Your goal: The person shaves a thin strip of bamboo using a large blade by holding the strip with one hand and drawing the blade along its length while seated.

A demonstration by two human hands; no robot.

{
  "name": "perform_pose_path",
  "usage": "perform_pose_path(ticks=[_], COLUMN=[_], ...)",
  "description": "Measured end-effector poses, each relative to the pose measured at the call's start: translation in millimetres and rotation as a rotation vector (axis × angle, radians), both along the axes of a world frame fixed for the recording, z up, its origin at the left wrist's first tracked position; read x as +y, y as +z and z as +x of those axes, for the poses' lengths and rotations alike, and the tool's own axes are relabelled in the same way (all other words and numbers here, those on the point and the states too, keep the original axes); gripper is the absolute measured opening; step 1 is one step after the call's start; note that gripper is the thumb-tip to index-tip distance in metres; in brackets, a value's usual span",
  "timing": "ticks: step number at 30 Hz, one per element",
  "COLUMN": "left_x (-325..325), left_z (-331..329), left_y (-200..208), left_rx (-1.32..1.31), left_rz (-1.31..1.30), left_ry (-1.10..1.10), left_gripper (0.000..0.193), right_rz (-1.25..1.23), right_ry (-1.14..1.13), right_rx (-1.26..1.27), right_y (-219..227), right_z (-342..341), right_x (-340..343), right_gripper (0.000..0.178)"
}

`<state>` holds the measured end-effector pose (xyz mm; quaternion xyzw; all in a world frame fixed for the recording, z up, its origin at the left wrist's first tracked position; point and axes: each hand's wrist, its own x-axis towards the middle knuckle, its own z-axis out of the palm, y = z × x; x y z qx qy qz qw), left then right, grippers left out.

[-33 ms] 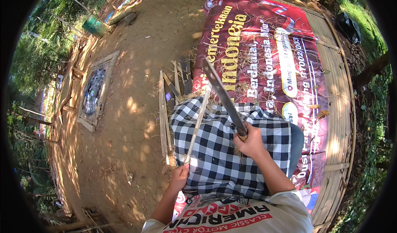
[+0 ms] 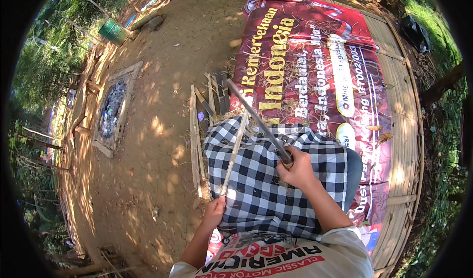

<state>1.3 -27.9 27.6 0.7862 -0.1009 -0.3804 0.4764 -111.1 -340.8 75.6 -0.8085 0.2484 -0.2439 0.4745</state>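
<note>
My left hand (image 2: 215, 211) is closed round the near end of a pale split bamboo strip (image 2: 233, 157). The strip slants up and away across the black-and-white checked cloth (image 2: 261, 189) over my lap. My right hand (image 2: 297, 167) grips the handle of a long machete (image 2: 259, 123). Its dark blade points up and to the left, turned so that it looks narrow. The tip is beyond the cloth, past the strip's far part. Whether the blade touches the strip, I cannot tell.
Several bamboo strips (image 2: 194, 140) lie on the bare earth left of my lap. A red printed banner (image 2: 320, 71) strewn with shavings covers a bamboo platform (image 2: 401, 145). Farther left are a framed ash pit (image 2: 118, 105) and a green drum (image 2: 114, 31).
The machete's blade has swung left toward the strip and rolled, showing a thinner side. My left hand and the strip have hardly moved.
</note>
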Motion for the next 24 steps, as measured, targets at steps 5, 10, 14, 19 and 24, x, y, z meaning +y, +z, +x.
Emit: perform_pose_path(ticks=[5, 10, 14, 19, 24], left_x=[-9.8, -3.2, 1.4, -8.7, -10.3], left_z=[11.5, 24.7, 32.8, 37.9, 51.8], left_y=[3.1, -20.8, -36.7, -25.0, -13.7], left_rx=[0.046, -0.142, 0.189, 0.284, 0.472], left_rz=[0.021, 0.077, -0.007, 0.112, 0.15], left_ry=[-0.06, -0.217, -0.042, -0.055, -0.033], left_gripper=[0.047, 0.05, 0.046, 0.051, 0.051], right_rz=[-0.393, -0.622, -0.721, -0.677, -0.761], right_ry=[0.193, 0.339, 0.335, 0.315, 0.329], right_rx=[0.033, 0.057, 0.161, 0.276, 0.369], right_y=[1.1, -20.8, -36.2, -56.2, -68.2], right_z=[23.1, 45.5, 52.1, 53.2, 65.1], right_x=[-1.1, -5.0, -23.5, -27.0, -41.9], right_gripper=[0.034, 0.04, 0.038, 0.033, 0.018])
